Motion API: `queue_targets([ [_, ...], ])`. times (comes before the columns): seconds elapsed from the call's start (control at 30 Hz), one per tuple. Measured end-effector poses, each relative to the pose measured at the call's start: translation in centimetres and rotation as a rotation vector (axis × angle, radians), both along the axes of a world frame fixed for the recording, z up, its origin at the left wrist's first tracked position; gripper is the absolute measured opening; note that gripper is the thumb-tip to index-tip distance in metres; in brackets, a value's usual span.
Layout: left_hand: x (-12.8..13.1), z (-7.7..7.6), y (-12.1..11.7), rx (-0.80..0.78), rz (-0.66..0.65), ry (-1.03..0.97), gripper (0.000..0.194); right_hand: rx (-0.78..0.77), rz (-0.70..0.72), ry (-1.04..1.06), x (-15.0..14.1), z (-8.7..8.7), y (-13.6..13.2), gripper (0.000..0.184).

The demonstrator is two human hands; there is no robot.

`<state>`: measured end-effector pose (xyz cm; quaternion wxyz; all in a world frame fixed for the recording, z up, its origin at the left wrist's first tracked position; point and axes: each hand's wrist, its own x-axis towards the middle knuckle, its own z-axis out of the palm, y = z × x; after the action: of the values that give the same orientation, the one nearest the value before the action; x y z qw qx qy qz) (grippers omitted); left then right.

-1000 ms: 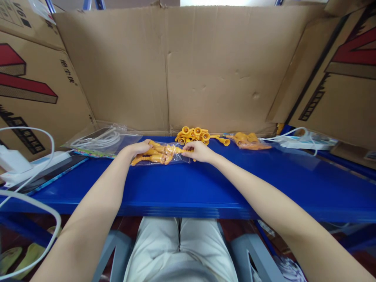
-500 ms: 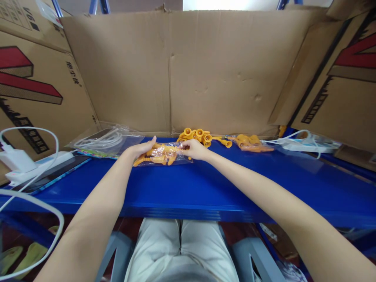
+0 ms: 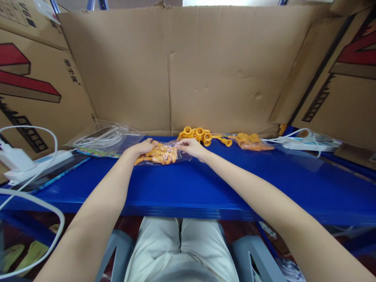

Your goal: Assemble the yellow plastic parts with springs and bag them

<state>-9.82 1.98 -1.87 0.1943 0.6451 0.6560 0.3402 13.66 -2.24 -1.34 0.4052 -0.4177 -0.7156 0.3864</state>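
Note:
A clear plastic bag (image 3: 160, 155) with several orange-yellow, horn-shaped plastic pieces in it lies on the blue shelf top. My left hand (image 3: 144, 147) is closed around the bag's left end. At its right end, the thumb and fingers of my right hand (image 3: 191, 148) pinch the clear film near the opening. Just behind my right hand is a loose pile of the same orange-yellow pieces (image 3: 199, 135), their cup-like ends showing. One such piece (image 3: 225, 141) sticks out to the right of the pile.
Another filled clear bag (image 3: 249, 141) lies right of the pile. A power strip (image 3: 305, 145) with white cables is at far right. On the left are a bagged white cable (image 3: 108, 137), a phone (image 3: 55, 172) and a charger (image 3: 17, 158). Cardboard (image 3: 223, 70) walls the back and sides.
My right hand has moved slightly left along the bag's end. The pieces inside now sit more bunched together, and my left thumb has lowered onto the bag.

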Motion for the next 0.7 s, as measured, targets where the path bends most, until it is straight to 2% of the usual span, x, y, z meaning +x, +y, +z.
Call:
queue_targets([
  [0.03, 0.1, 0.0, 0.1, -0.013, 0.006, 0.053, 0.05, 0.023, -0.047, -0.061, 0.3, 0.2, 0.0, 0.011],
  [0.1, 0.4, 0.2, 0.0, -0.053, 0.002, 0.132, 0.054, 0.052, -0.1, -0.196, 0.8, 0.7, -0.1, 0.031],
  [0.2, 0.8, 0.7, -0.5, -0.064, -0.026, 0.18, 0.062, 0.026, -0.101, -0.384, 1.6, 1.7, -0.4, 0.058],
  [0.27, 0.8, 1.0, -0.9, -0.105, -0.009, 0.179, 0.066, -0.057, -0.05, -0.451, 2.0, 2.3, -0.8, 0.068],
  [0.33, 0.6, 1.1, -1.2, -0.131, 0.031, 0.178, 0.068, -0.211, 0.067, -0.481, 2.3, 2.8, -1.1, 0.073],
  [0.4, 0.4, 1.1, -1.4, -0.111, 0.085, 0.206, 0.066, -0.381, 0.212, -0.48, 2.5, 2.8, -1.4, 0.07],
  [0.47, 0.3, 1.2, -1.4, -0.09, 0.134, 0.256, 0.061, -0.49, 0.281, -0.414, 2.2, 2.4, -1.5, 0.061],
  [0.57, 0.5, 1.3, -1.4, -0.104, 0.155, 0.312, 0.049, -0.56, 0.197, -0.207, 1.4, 1.4, -1.4, 0.047],
  [0.7, 0.6, 1.2, -1.0, -0.088, 0.108, 0.319, 0.025, -0.585, 0.062, -0.004, 0.3, 0.4, -1.3, 0.03],
])
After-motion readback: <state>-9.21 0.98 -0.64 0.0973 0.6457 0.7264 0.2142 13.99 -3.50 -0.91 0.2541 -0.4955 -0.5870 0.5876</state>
